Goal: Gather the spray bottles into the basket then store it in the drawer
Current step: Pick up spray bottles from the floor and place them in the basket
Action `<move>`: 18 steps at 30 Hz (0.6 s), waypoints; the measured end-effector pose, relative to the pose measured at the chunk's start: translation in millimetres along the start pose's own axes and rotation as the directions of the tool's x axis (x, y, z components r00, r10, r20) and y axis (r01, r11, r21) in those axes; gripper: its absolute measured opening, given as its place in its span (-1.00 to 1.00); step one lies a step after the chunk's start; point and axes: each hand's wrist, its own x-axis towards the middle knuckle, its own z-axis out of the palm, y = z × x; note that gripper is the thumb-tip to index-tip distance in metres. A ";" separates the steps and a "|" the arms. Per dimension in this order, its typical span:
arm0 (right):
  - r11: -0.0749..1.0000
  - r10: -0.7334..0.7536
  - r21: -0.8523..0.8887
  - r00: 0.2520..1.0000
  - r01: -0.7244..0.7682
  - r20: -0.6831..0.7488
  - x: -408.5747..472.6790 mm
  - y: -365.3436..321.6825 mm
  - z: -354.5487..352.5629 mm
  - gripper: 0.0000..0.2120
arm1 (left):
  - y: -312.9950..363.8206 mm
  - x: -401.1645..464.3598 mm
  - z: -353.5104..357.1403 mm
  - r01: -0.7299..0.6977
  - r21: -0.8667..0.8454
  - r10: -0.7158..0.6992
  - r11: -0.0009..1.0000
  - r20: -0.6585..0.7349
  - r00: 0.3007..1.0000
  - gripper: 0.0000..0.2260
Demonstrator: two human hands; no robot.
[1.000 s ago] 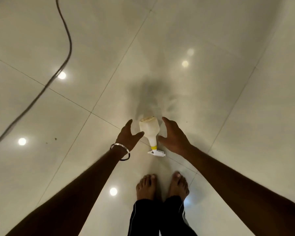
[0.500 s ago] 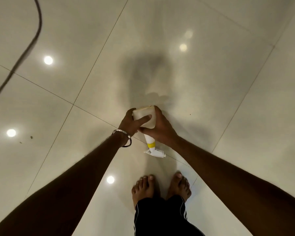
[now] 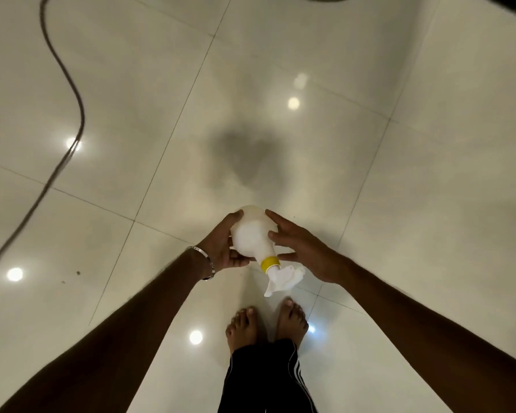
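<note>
A white spray bottle (image 3: 252, 234) with a yellow collar and a white trigger head hangs above the tiled floor, its nozzle end pointing toward me. My left hand (image 3: 221, 248), with a metal bangle at the wrist, wraps the bottle's left side and underside. My right hand (image 3: 298, 248) presses its fingertips against the bottle's right side, fingers spread. No basket or drawer is in view.
Glossy white floor tiles (image 3: 399, 204) fill the view, with ceiling lights reflected in them. A dark cable (image 3: 72, 93) snakes across the floor at the left. My bare feet (image 3: 265, 326) stand just below the bottle.
Both hands closed on the bottle that lay on the floor and lifted it up toward me. The view has tilted up, showing more floor ahead.
</note>
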 end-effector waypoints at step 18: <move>0.882 -0.132 0.395 0.940 0.257 -0.316 -206.4 -15.7 -44.2 -0.66 | -2.1 -148.6 179.4 -0.299 0.228 0.272 0.927 0.140 0.952 -0.67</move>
